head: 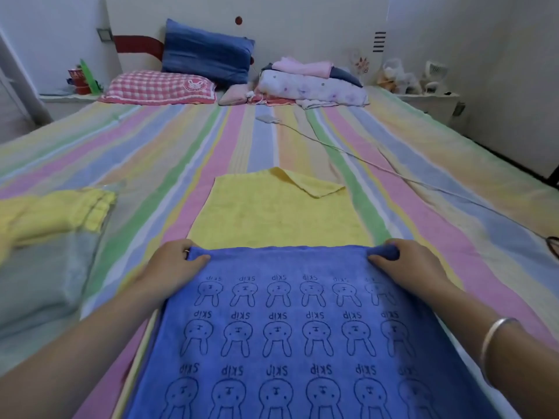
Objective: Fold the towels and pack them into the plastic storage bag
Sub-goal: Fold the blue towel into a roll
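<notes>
My left hand (pixel 174 263) and right hand (pixel 408 266) pinch the far corners of the blue towel (pixel 287 331), which lies over the yellow towel (pixel 272 216) on the bed (pixel 393 164).

Your blue towel (pixel 302 328) runs off the bottom edge and covers the near end of the yellow towel (pixel 278 216). At left the plastic bag (pixel 45 267) is blurred and cropped by the frame. The shelf clutter (pixel 408 80) far right is too small to identify.

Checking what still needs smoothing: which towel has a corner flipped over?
The yellow towel spread flat beyond the blue bunny towel: its far right corner is folded back on itself. The blue one shows no flipped corner.
</notes>
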The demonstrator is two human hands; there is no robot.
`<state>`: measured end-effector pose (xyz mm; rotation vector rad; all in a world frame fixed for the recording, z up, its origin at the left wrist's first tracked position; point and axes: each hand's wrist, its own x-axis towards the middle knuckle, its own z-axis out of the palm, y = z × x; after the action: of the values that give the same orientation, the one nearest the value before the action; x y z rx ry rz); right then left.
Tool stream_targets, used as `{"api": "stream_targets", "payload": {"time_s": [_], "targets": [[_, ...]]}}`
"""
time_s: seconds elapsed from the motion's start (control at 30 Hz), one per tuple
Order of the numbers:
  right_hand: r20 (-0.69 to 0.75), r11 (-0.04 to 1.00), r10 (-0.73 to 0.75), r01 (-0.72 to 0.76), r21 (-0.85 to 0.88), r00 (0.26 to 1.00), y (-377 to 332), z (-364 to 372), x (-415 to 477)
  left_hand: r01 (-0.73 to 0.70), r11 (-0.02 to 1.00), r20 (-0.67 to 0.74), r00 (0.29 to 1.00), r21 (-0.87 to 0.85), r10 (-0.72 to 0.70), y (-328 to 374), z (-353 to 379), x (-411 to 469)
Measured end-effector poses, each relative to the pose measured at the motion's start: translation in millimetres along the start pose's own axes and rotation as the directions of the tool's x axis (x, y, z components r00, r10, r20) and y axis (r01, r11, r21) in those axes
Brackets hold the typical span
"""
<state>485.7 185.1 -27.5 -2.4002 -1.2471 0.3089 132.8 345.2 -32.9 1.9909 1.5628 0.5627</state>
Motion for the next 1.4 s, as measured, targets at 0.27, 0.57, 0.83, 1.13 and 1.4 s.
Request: {"api": "stream_targets", "payload": {"time_s": [0.27, 0.57, 0.83, 1.13, 1.4], "targets": [[0.004, 0.994, -0.102, 0.102, -0.032, 0.995, -6.0, -3.1, 17.8, -0.054, 0.994, -0.183, 0.98, 0.099, 0.072, -5.5, 0.9, 6.0], [-0.068, 0.995, -0.086, 0.082, -0.057, 0.994, -8.0, 10.8, 26.2, -0.001, 0.992, -0.211, 0.977, 0.13, 0.029, -10.8, 3.5, 13.3], [-0.027, 0.895, -0.327, 0.3, -0.329, 0.945, -44.4, 11.7, -80.9, -0.296, 0.858, -0.023, 0.942, 0.42, 0.335, 51.5, 6.8, -100.8], [0.12, 0.784, -0.519, 0.527, -0.326, 0.846, -12.3, 40.1, -278.8, -0.435, 0.722, 0.36, 0.893, 0.537, 0.27, 23.3, 32.9, -262.8], [-0.01, 0.785, -0.581, 0.557, -0.27, 0.814, 22.4, 5.0, -314.0, -0.418, 0.682, 0.451, 0.881, 0.6, 0.144, 29.0, -10.7, -316.9]]}}
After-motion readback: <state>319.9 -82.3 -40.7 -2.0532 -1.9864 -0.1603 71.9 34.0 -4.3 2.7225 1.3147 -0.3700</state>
